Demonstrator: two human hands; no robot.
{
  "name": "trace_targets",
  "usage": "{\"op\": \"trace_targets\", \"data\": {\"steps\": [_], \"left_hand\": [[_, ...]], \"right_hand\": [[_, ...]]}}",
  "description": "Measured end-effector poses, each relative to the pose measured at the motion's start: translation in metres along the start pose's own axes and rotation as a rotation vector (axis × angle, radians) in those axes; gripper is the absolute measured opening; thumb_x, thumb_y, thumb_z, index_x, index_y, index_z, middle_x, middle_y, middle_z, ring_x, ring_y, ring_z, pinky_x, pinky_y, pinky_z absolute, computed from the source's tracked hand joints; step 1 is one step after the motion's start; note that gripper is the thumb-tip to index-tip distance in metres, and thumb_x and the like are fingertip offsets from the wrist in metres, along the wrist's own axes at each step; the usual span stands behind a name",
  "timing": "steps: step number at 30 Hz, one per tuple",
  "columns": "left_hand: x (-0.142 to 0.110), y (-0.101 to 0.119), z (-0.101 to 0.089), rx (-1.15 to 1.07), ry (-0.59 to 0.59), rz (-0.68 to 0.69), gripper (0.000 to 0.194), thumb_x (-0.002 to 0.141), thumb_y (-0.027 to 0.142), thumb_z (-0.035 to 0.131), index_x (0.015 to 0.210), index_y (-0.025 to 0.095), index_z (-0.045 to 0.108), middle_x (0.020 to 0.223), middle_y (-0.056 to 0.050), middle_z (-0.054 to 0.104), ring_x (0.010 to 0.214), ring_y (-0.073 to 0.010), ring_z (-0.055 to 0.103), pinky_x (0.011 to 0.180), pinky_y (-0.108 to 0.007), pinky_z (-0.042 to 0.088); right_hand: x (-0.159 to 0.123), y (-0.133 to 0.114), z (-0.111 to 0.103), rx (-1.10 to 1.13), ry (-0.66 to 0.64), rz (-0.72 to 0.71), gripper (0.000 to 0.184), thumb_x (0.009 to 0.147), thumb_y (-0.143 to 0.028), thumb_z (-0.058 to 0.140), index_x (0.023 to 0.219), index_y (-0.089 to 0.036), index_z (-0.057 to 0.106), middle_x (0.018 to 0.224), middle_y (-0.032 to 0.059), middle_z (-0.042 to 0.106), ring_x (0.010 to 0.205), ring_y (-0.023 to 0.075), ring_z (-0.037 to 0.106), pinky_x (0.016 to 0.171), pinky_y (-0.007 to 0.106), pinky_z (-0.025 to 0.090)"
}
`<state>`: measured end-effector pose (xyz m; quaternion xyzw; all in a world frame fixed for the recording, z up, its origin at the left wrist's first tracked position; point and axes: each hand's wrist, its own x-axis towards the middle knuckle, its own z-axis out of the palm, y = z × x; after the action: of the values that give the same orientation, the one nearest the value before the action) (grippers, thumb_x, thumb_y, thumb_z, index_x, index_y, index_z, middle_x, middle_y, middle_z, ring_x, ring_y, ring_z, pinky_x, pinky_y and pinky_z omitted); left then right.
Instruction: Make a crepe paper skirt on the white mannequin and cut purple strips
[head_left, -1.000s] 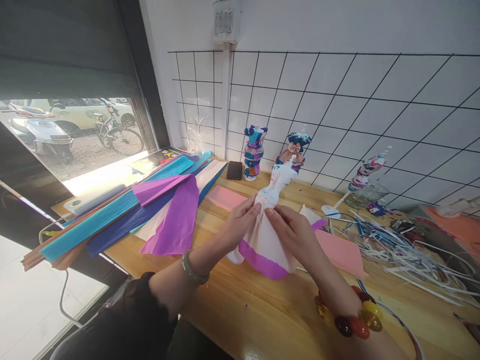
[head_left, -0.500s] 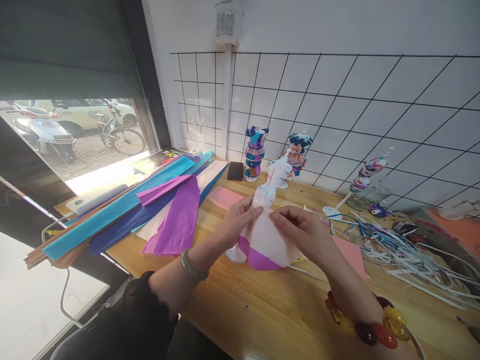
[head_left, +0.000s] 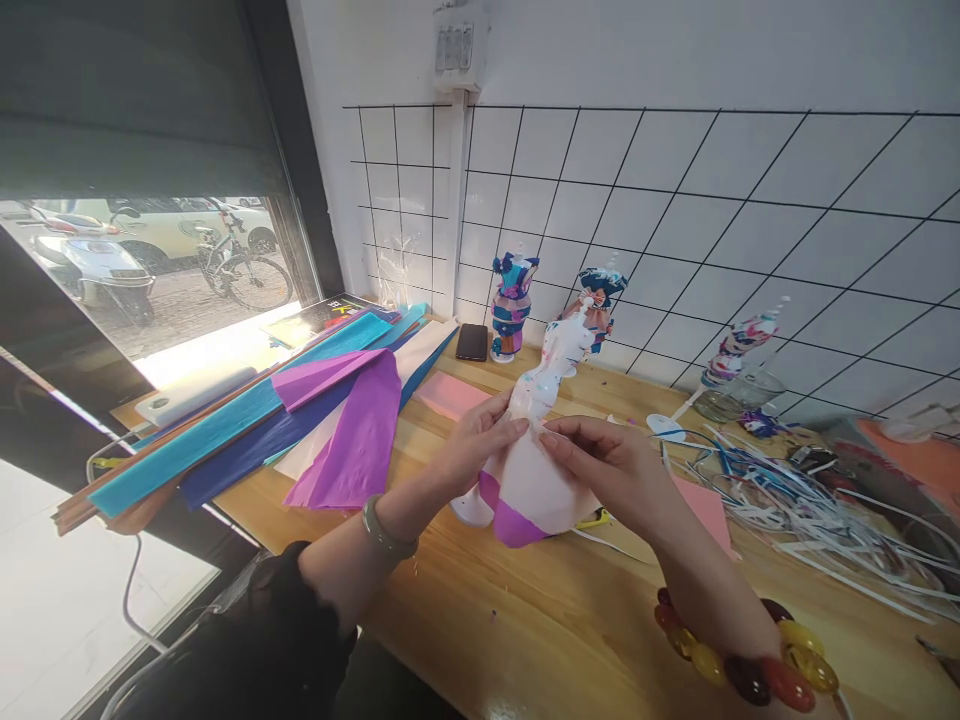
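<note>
A small white dress form (head_left: 553, 362) with coloured specks leans to the right between my hands. Around its lower part hangs a pale crepe paper skirt (head_left: 541, 485), with a purple paper edge (head_left: 516, 527) showing at the bottom. My left hand (head_left: 484, 445) is closed at the form's waist, thumb pressing the gathered top of the paper. On the other side, my right hand (head_left: 607, 462) pinches the paper's upper edge between thumb and fingers. Below my left hand, a round white base (head_left: 472, 508) is partly covered.
Crepe paper strips (head_left: 247, 410) and a purple sheet (head_left: 352, 440) lie at left. A phone (head_left: 472, 342) and decorated dress forms (head_left: 511, 305) stand towards the wall grid. Pink paper (head_left: 705, 510) and tangled thin strips (head_left: 795, 520) spread at right, near a glass jar (head_left: 739, 395).
The dress form has shifted slightly right and tilted a little more. The paper is drawn in at the waist, and less purple shows along its right lower edge. Both hands keep their grip.
</note>
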<state>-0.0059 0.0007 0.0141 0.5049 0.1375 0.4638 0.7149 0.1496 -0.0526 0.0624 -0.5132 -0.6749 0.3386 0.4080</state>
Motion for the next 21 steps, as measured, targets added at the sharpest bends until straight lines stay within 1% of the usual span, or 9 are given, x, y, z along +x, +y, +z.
{"op": "trace_targets", "data": {"steps": [4,6,11,16,21], "left_hand": [[-0.0005,0.0008,0.0024,0.032,0.007,0.011,0.049,0.073,0.038,0.066,0.116,0.016,0.057,0.105,-0.009,0.064,0.093,-0.0209,0.059,0.071,-0.026,0.044],[-0.0006,0.0007,0.0028,0.035,0.008,0.008,0.049,0.073,0.039,0.066,0.115,0.016,0.057,0.106,-0.009,0.063,0.092,-0.0208,0.059,0.071,-0.026,0.044],[-0.0002,-0.0011,0.0012,0.048,0.017,-0.001,0.047,0.074,0.037,0.066,0.115,0.016,0.057,0.102,-0.008,0.064,0.084,-0.0176,0.059,0.068,-0.024,0.043],[-0.0005,-0.0022,0.0012,0.059,-0.015,0.007,0.047,0.075,0.036,0.064,0.117,0.016,0.056,0.107,-0.009,0.063,0.09,-0.0194,0.059,0.071,-0.025,0.044],[-0.0016,-0.0017,0.0024,0.064,-0.028,0.012,0.049,0.076,0.038,0.064,0.119,0.017,0.055,0.109,-0.009,0.063,0.093,-0.0208,0.058,0.073,-0.026,0.044]], "right_hand": [[0.0015,0.0033,0.0006,0.057,-0.039,0.003,0.032,0.078,-0.047,0.059,0.091,-0.02,0.071,0.085,0.0046,0.07,0.076,0.0193,0.062,0.062,0.029,0.05],[0.0029,0.0058,0.0008,0.051,-0.017,0.012,0.031,0.077,-0.046,0.059,0.089,-0.02,0.071,0.084,0.0043,0.07,0.075,0.0189,0.062,0.062,0.028,0.049],[0.0048,0.0097,0.0026,0.043,0.039,0.042,0.029,0.074,-0.046,0.062,0.081,-0.019,0.07,0.076,0.0034,0.069,0.067,0.0159,0.058,0.056,0.026,0.045],[0.0048,0.0101,0.005,0.036,0.105,0.073,0.03,0.073,-0.047,0.064,0.078,-0.018,0.069,0.073,0.0035,0.067,0.063,0.0143,0.055,0.054,0.025,0.043],[0.0053,0.0097,0.0064,0.085,0.099,0.101,0.029,0.071,-0.047,0.065,0.077,-0.018,0.068,0.072,0.0029,0.066,0.063,0.0138,0.055,0.054,0.024,0.043]]}}
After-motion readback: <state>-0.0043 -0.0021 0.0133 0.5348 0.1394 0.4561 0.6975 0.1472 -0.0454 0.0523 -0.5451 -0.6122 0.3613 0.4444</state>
